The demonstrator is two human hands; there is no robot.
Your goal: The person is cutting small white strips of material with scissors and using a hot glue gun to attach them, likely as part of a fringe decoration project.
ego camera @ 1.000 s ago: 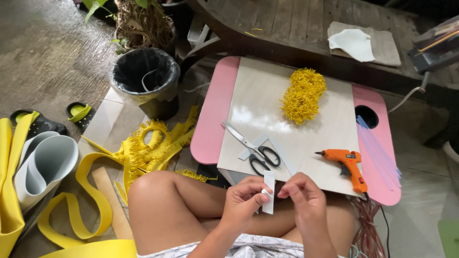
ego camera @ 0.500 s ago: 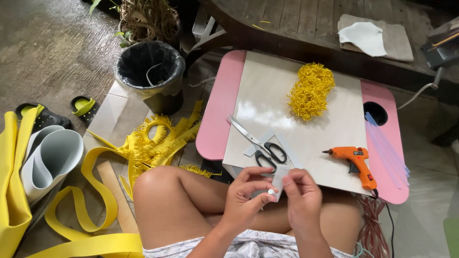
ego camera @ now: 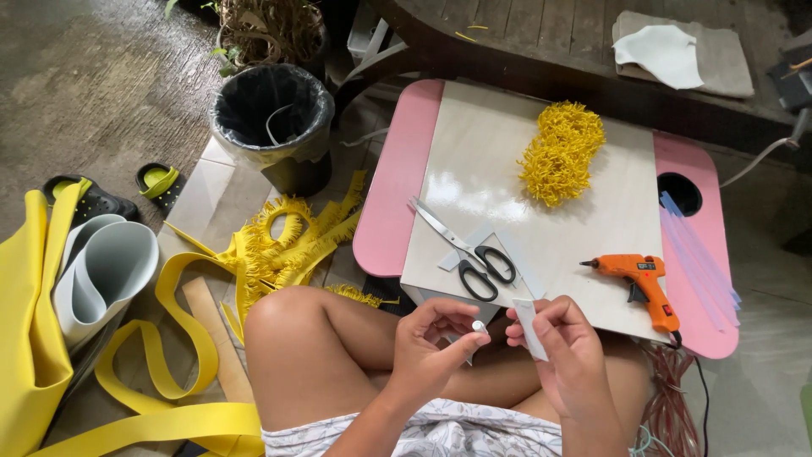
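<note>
A wet concrete floor is seen all around, and on it a low pink table (ego camera: 397, 195) topped with a pale glossy board (ego camera: 499, 152) is set in front of a person sitting cross-legged. Down at the near edge, a narrow white strip (ego camera: 530, 328) is pinched between the fingers of the right hand (ego camera: 568, 355), held upright just above the knees. Close beside it, the left hand (ego camera: 431, 347) is curled, with a small white bit (ego camera: 479, 326) gripped at the tips of thumb and forefinger; the two hands are nearly touching. On the board, black-handled scissors (ego camera: 467, 254) are lying partly open over pale strips, with an orange glue gun (ego camera: 639, 279) resting to the right and a heap of yellow fringe (ego camera: 560, 152) further back. Off to the left, a black bin (ego camera: 271, 118) is standing on the floor, with yellow fringed strips (ego camera: 283, 245) scattered beside it and rolled grey foam sheets (ego camera: 106, 271) tucked against a yellow sheet (ego camera: 30, 338).
</note>
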